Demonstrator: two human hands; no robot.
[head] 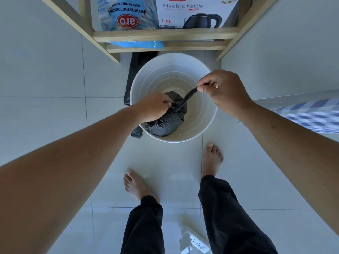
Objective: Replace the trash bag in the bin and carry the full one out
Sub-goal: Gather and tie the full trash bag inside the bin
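Pale floor tiles (45,85) fill the view, with a wooden shelf (165,34) at the top edge. On the shelf, from the left, stand a blue sugar pack (126,15) and a kettle box (196,13). Below it sits the white bin (205,125), and a flat black bag (131,79) lies on the floor just behind the bin's left side, partly under the shelf.

The left hand (154,107) reaches into the bin and is closed on the gathered neck of the full bag (165,121), which rests inside the bin at its near-left wall (one black corner hangs over the rim). A twisted strip (189,97) of the bag runs up and right to the right hand (223,92), whose fingers pinch its end above the bin.

Bare feet stand just before the bin, and a white power strip (196,241) lies on the floor by the right leg.
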